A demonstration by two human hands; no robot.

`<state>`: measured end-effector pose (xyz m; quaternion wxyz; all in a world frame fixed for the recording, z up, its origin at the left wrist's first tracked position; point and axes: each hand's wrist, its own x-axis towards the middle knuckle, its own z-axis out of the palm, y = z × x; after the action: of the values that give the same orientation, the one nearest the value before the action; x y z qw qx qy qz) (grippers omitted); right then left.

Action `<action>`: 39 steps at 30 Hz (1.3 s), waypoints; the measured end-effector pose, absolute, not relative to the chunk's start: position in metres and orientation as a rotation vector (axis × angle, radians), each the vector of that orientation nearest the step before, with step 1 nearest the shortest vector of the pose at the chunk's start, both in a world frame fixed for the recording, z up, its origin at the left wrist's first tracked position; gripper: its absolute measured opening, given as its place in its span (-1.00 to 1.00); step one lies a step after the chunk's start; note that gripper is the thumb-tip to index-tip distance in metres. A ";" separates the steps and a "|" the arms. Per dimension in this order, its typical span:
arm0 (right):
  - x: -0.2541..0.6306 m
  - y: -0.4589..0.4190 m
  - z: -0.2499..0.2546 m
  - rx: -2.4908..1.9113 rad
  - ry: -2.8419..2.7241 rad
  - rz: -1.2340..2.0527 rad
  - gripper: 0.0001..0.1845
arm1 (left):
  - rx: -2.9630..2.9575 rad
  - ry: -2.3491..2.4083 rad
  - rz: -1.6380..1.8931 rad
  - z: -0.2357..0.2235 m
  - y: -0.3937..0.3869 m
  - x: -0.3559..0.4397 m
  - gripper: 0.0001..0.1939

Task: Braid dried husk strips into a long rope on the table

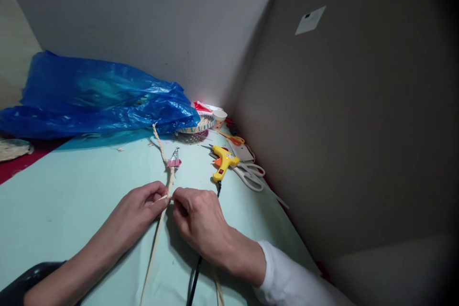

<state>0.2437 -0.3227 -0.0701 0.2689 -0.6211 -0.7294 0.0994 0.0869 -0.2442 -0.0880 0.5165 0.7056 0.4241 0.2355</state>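
Observation:
A pale braided straw strip (162,148) runs across the mint-green table (71,191) from the blue bag toward me. A pink binder clip (174,161) is clamped on it. My left hand (138,210) and my right hand (196,217) meet just below the clip, each pinching loose straw strands (154,244) where the braid ends. Both hands are closed on the strands, thumbs and fingertips nearly touching. The unbraided strands trail down toward the table's near edge.
A yellow glue gun (223,161) with a black cord (195,277) lies right of my hands, white scissors (251,174) beside it. Farther back sit a woven hoop (197,126), paper cup (219,117), orange scissors (234,139) and a large blue plastic bag (93,98). Grey walls close in right and behind.

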 end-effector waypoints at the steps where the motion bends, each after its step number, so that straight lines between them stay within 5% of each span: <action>1: 0.243 -0.323 -0.070 -1.687 -2.013 0.220 -0.91 | 1.666 1.028 0.573 -0.087 -0.247 0.088 -0.72; 18: 0.240 -0.331 -0.066 -1.785 -2.214 0.007 -0.88 | 1.488 1.042 0.636 -0.077 -0.259 0.096 -0.71; 27: 0.217 -0.343 -0.078 -1.598 -2.275 -0.660 -0.81 | 1.304 1.040 0.588 -0.079 -0.262 0.098 -0.72; 31: 0.213 -0.346 -0.087 -1.674 -2.260 -0.526 -0.65 | 1.232 0.984 0.532 -0.084 -0.259 0.096 -0.57; 39: 0.221 -0.346 -0.069 -1.634 -2.242 -0.140 -0.59 | 1.183 1.049 0.543 -0.086 -0.260 0.086 -0.59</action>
<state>0.2213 -0.3459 -0.0687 0.1812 -0.5785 -0.7938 -0.0494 0.0856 -0.2598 -0.0858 0.6704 0.5250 0.4656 0.2412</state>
